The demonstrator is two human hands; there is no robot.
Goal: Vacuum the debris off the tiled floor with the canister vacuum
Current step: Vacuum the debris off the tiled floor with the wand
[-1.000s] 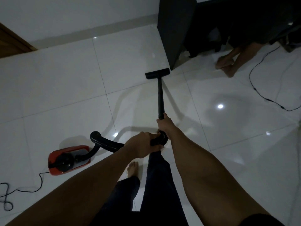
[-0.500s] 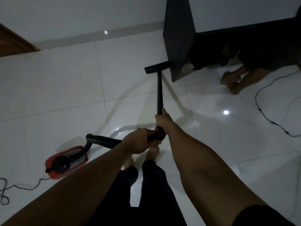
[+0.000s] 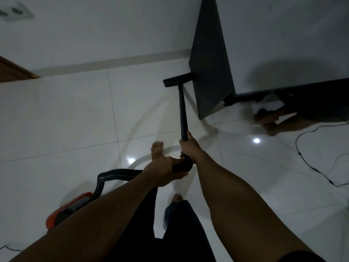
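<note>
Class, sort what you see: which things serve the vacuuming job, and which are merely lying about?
In use: floor nozzle, wand, hose, red canister vacuum, left hand, right hand, tiled floor.
Lying about: dark desk panel, black cable, wall socket.

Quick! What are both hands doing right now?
Left hand: closed, holding the black hose handle.
Right hand: closed, holding the black wand.

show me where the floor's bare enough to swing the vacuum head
Widest bare patch: white tiles between the pale skirting, the black floor nozzle and the red canister vacuum. Crowded right: dark desk panel, another person's feet, loose black cable.
</note>
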